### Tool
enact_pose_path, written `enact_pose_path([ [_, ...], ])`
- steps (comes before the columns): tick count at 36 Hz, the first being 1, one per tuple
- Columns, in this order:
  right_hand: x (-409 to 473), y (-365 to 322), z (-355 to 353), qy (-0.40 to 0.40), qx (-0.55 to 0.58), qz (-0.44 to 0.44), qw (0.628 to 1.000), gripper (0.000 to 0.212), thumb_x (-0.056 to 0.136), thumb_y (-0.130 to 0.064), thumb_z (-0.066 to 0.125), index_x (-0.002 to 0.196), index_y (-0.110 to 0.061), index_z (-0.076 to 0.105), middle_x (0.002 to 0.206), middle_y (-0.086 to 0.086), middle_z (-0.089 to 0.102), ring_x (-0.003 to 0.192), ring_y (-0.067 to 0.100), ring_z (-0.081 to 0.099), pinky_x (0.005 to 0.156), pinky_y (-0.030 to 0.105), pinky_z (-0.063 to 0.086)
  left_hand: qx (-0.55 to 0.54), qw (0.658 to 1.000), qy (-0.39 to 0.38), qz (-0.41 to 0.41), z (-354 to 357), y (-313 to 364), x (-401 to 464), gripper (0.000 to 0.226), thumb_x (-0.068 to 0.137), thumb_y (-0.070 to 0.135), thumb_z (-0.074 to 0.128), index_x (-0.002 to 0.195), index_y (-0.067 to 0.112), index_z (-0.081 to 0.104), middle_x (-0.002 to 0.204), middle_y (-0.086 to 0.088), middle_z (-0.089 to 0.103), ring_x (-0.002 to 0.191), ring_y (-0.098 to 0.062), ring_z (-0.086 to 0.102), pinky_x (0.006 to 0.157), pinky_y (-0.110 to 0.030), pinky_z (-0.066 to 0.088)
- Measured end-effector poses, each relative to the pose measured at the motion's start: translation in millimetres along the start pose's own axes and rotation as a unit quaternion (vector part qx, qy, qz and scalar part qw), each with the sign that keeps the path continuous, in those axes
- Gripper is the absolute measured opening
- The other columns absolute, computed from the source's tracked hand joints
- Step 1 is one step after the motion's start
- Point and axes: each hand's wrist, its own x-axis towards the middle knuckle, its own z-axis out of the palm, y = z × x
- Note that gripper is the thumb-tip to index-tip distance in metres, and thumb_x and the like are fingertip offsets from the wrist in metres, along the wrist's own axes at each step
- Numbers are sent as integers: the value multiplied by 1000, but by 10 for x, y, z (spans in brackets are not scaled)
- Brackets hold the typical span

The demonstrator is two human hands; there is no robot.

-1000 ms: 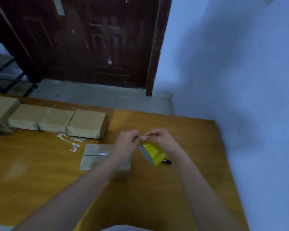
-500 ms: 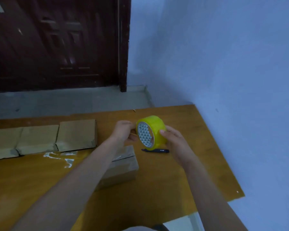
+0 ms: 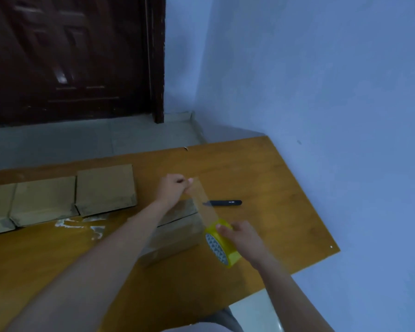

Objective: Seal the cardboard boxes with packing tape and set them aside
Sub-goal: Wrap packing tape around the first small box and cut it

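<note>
My right hand (image 3: 243, 238) grips a yellow roll of packing tape (image 3: 222, 245) above the table's near right part. A clear strip of tape (image 3: 203, 202) stretches from the roll up to my left hand (image 3: 174, 189), which pinches its free end. Under the strip and my left forearm lies a small cardboard box (image 3: 175, 232), partly hidden by the arm. A row of three cardboard boxes (image 3: 106, 188) sits along the table's far left side.
A black utility knife (image 3: 223, 202) lies on the wooden table (image 3: 285, 212) just right of the strip. Scraps of clear tape (image 3: 82, 225) lie in front of the box row. A blue wall bounds the right side; a dark door stands behind.
The hands have drawn apart: my right hand carried the roll down and toward me while my left hand kept the tape end, pulling out a long strip over the box.
</note>
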Motion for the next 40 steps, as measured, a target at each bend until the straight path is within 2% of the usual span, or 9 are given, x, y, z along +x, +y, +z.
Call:
enact_pose_path([
  [3, 2, 45, 93, -9, -4, 30, 1000, 42, 89, -45, 58, 75, -6, 58, 69, 5, 54, 63, 17, 54, 56, 27, 36, 1, 1000, 10, -11, 66, -179, -46, 44, 93, 34, 59, 75, -6, 62, 78, -25, 62, 68, -29, 56, 65, -31, 33],
  [6, -2, 97, 178, -3, -28, 24, 999, 39, 91, -44, 57, 67, -14, 48, 61, 2, 45, 55, 13, 46, 51, 26, 30, -12, 999, 31, -31, 140, -255, -90, 38, 92, 36, 60, 72, 4, 66, 81, -21, 65, 77, -35, 60, 66, -32, 34],
  [15, 3, 199, 276, 5, -43, 45, 998, 38, 90, -49, 54, 73, -15, 53, 70, 3, 53, 62, 14, 51, 58, 28, 36, 27, 999, 30, -23, 189, -223, -132, 37, 93, 42, 56, 77, 10, 66, 78, -15, 64, 67, -22, 54, 60, -31, 32],
  [20, -9, 218, 300, 11, -46, 44, 998, 39, 91, -47, 55, 67, -16, 53, 63, 1, 52, 57, 14, 50, 56, 28, 35, 66, 998, 7, -21, 185, -229, -113, 35, 93, 47, 53, 82, 17, 67, 80, -7, 66, 75, -23, 60, 65, -31, 39],
  [26, 9, 190, 304, 13, -46, 49, 998, 37, 91, -46, 54, 67, -19, 51, 65, 0, 52, 59, 13, 50, 57, 27, 36, 64, 997, 5, -41, 191, -235, -95, 32, 94, 47, 52, 77, 22, 64, 72, 0, 61, 67, -19, 56, 61, -30, 38],
  [31, 47, 199, 334, 16, -46, 55, 997, 42, 90, -48, 55, 82, -7, 62, 70, 3, 56, 61, 14, 52, 57, 28, 37, 68, 996, 14, -49, 190, -238, -85, 31, 94, 45, 53, 74, 24, 62, 76, -1, 63, 69, -19, 57, 62, -30, 40],
  [34, 63, 217, 363, 21, -58, 57, 996, 39, 91, -47, 54, 78, -11, 58, 67, 0, 52, 59, 12, 50, 54, 27, 35, 57, 997, 10, -60, 188, -243, -74, 31, 94, 44, 54, 74, 23, 64, 77, -3, 64, 73, -22, 60, 64, -31, 41],
  [37, 88, 241, 419, 30, -84, 56, 994, 43, 92, -48, 52, 90, -7, 62, 77, 3, 60, 69, 16, 57, 57, 29, 39, 45, 996, 5, -73, 175, -236, -43, 31, 94, 41, 55, 77, 17, 65, 81, -7, 66, 77, -26, 61, 65, -31, 40],
  [40, 83, 251, 449, 31, -81, 58, 995, 43, 92, -48, 52, 96, -7, 64, 78, 2, 59, 68, 15, 55, 56, 28, 38, 42, 995, -6, -89, 169, -240, -1, 31, 93, 39, 57, 76, 15, 65, 83, -6, 66, 78, -24, 60, 67, -31, 42],
])
